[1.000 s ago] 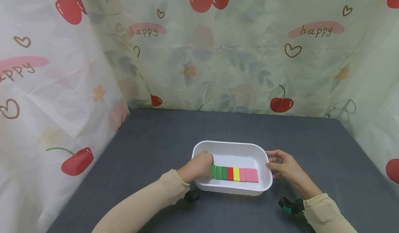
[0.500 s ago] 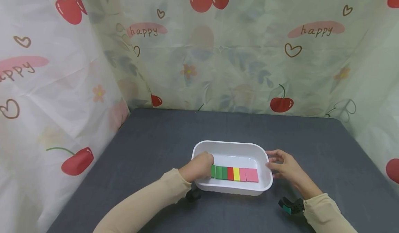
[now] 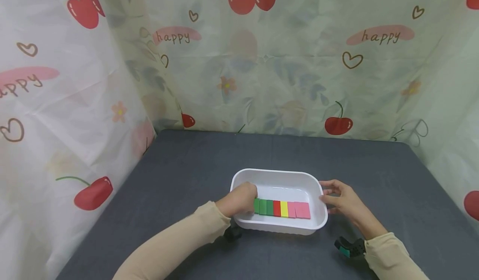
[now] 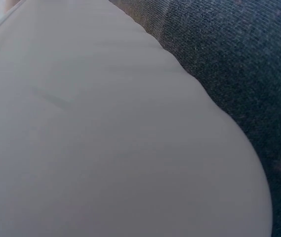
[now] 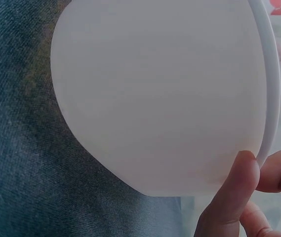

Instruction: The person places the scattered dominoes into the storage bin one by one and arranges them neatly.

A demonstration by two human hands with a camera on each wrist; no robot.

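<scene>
In the head view, a white plastic tub [image 3: 286, 182] holds a row of flat tiles along its near side. From left to right come green ones, a red tile [image 3: 277, 208], a yellow tile [image 3: 284, 209] and pink tiles [image 3: 302, 210]. My left hand [image 3: 241, 197] reaches into the tub's left end with curled fingers at the leftmost green tile [image 3: 256, 206]; its fingertips are mostly hidden. My right hand [image 3: 342, 197] holds the tub's right end. The right wrist view shows my thumb [image 5: 231, 192] against the outer wall and a finger at the rim.
Dark cloth covers the table [image 3: 202, 159]. Behind it and along both sides hangs a printed curtain [image 3: 284, 63] with cherries and "happy" lettering. The tub's outer wall [image 4: 130, 128] fills most of the left wrist view, which does not show my fingers.
The leftmost green tile has slid slightly right with my left hand, and the narrow gap beside the second green tile has closed. My right hand and the tub stay in place.
</scene>
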